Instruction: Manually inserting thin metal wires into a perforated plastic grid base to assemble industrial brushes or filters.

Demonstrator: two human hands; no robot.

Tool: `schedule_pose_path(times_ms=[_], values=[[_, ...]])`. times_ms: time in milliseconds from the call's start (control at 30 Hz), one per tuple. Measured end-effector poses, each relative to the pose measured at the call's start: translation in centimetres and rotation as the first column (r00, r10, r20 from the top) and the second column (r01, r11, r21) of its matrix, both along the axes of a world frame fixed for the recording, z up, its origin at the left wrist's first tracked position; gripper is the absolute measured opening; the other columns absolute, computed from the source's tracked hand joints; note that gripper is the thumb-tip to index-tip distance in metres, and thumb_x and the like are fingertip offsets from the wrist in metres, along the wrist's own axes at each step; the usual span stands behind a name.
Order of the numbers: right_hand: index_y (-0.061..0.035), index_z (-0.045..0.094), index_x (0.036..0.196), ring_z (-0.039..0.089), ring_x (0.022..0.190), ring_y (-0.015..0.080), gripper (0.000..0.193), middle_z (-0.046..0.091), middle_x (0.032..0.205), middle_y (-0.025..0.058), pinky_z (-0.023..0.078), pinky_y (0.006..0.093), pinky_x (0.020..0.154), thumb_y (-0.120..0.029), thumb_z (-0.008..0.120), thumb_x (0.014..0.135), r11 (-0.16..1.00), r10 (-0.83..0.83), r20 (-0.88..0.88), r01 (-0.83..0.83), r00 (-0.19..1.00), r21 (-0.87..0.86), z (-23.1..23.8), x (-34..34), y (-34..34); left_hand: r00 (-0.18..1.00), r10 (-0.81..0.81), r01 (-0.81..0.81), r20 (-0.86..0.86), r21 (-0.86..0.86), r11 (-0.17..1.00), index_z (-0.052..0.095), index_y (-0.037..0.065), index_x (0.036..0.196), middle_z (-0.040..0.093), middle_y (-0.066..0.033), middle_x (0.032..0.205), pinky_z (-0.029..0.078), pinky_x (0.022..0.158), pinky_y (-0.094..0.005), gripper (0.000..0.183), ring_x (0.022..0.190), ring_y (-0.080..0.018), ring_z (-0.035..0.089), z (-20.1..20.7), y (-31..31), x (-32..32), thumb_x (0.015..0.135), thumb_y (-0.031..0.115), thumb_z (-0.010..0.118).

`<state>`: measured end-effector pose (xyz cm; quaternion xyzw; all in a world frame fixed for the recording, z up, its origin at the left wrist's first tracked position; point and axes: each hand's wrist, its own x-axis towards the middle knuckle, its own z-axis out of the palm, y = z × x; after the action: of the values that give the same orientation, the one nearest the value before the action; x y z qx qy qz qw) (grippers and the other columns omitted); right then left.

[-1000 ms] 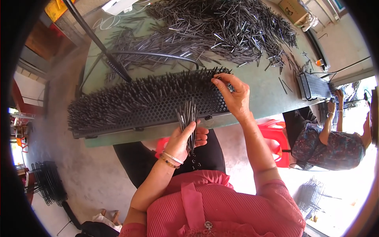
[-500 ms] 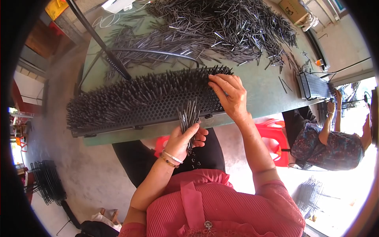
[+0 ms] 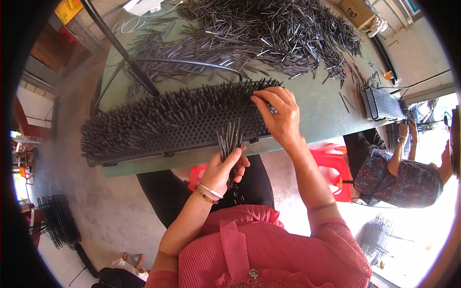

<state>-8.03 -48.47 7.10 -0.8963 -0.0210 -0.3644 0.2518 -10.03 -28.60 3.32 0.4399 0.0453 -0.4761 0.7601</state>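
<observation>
left hand (image 3: 224, 168) at centre frame grips a spare bundle of rods (image 3: 229, 139) ready to feed, right hand (image 3: 281, 115) pinches one rod — setting it in the perforated tray (image 3: 192, 137) on the green table (image 3: 317, 108).

On our worktop (image 3: 326, 103) the perforated rack (image 3: 173, 125) lies nearest us, the loose rods (image 3: 269, 33) heaped behind it; a second rack (image 3: 383, 103) sits right (near another person (image 3: 398, 170)).
</observation>
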Motion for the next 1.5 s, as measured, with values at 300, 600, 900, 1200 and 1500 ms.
schedule_pose_path(times_ms=[300, 600, 900, 1200, 1500], values=[[-0.0025, 0.066, 0.098, 0.061, 0.078, 0.0209, 0.023, 0.063, 0.087, 0.0096, 0.049, 0.0308, 0.069, -0.006, 0.071, 0.075, 0.943, 0.011, -0.151, 0.040, 0.988, 0.332, 0.7, -3.8, -1.3, 0.999, -0.032, 0.032, -0.020, 0.000, 0.999, 0.052, 0.004, 0.108, 0.054, -0.0039, 0.078, 0.030, 0.042, -0.0184, 0.026, 0.057, -0.0062, 0.043, 0.4, 0.2, 0.0, 0.095, 0.026, 0.050], [-0.0046, 0.065, 0.091, 0.056, 0.073, 0.0234, 0.018, 0.060, 0.084, 0.0060, 0.044, 0.0344, 0.066, -0.008, 0.069, 0.074, 0.998, 0.066, -0.002, -0.066, 0.998, -0.013, -1.9, -4.0, -2.6, 0.999, -0.053, 0.053, -0.006, 0.012, 0.999, 0.050, 0.003, 0.109, 0.055, -0.0061, 0.078, 0.033, 0.041, -0.0188, 0.029, 0.056, -0.0068, 0.045, 1.0, -1.4, -0.4, 0.094, 0.028, 0.051], [-0.0008, 0.063, 0.091, 0.061, 0.078, 0.0272, 0.011, 0.062, 0.087, 0.0111, 0.048, 0.0344, 0.071, -0.005, 0.063, 0.081, 0.964, 0.168, -0.056, -0.152, 0.984, 0.219, 3.2, -2.9, -4.1, 0.998, -0.048, 0.045, 0.035, 0.063, 0.997, 0.050, 0.003, 0.110, 0.056, -0.0074, 0.080, 0.035, 0.043, -0.0195, 0.032, 0.059, -0.0084, 0.047, 1.8, -2.4, -0.9, 0.094, 0.031, 0.051], [0.0009, 0.066, 0.091, 0.058, 0.068, 0.0136, 0.015, 0.065, 0.079, 0.0082, 0.047, 0.0282, 0.062, -0.012, 0.066, 0.083, 0.734, 0.483, -0.361, -0.144, 0.798, 0.664, 1.8, -5.8, -1.2, 0.996, -0.029, 0.026, 0.090, 0.042, 0.999, 0.054, 0.004, 0.106, 0.061, -0.0088, 0.090, 0.051, 0.056, -0.0275, 0.039, 0.075, -0.0150, 0.059, 1.7, -1.8, -1.3, 0.092, 0.040, 0.051], [-0.0032, 0.067, 0.093, 0.060, 0.072, 0.0226, 0.016, 0.059, 0.092, 0.0080, 0.048, 0.0311, 0.061, -0.010, 0.068, 0.079, 0.971, 0.220, -0.096, -0.208, 0.971, 0.120, 1.9, -0.7, -0.6, 1.000, 0.025, -0.024, -0.016, 0.061, 0.998, 0.053, 0.006, 0.099, 0.056, -0.0022, 0.071, 0.040, 0.045, -0.0226, 0.025, 0.057, -0.0107, 0.051, 1.5, 0.2, -1.2, 0.091, 0.029, 0.057]])
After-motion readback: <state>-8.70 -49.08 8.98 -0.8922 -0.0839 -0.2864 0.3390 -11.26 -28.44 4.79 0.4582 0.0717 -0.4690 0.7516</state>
